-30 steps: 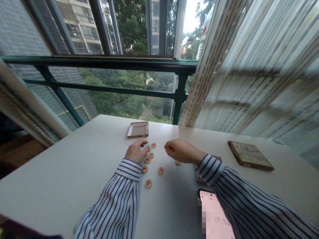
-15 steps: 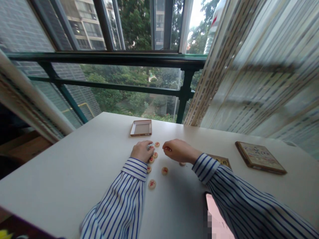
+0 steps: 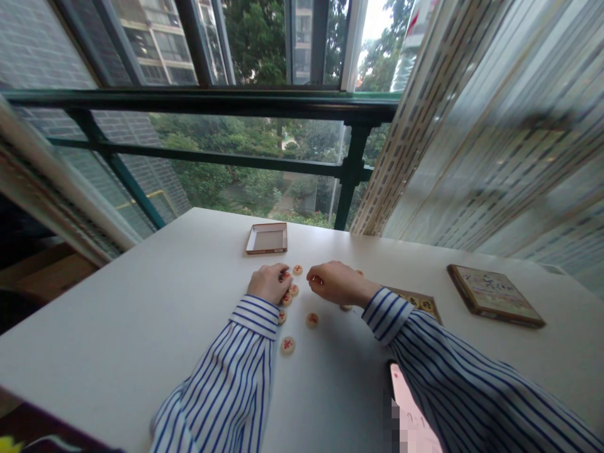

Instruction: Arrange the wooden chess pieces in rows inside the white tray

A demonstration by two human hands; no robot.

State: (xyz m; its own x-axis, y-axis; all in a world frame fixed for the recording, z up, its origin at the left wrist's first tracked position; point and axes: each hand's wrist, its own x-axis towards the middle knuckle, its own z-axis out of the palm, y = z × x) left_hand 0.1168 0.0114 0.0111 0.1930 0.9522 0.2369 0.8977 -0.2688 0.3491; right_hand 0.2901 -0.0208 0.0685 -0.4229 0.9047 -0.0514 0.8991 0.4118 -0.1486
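Several round wooden game discs with red marks lie on the white table (image 3: pixel 117 327); one disc (image 3: pixel 287 345) is nearest me, another disc (image 3: pixel 312 319) sits beside it. My left hand (image 3: pixel 270 283) rests curled on the table with its fingertips on a disc in the row. My right hand (image 3: pixel 333 283) is closed in a pinch on a disc that shows red between the fingers. Both sleeves are blue-and-white striped. A small open box tray (image 3: pixel 267 239) stands just beyond the hands.
A flat box with a printed lid (image 3: pixel 494 294) lies at the right. Another box holding discs (image 3: pixel 419 304) is partly hidden behind my right wrist. A phone with a lit screen (image 3: pixel 415 418) lies near me. Window railing and a striped curtain border the far side.
The view has shifted a little. My left hand's fingers have closed further over the discs in the row; my right hand holds its pinch in almost the same place.
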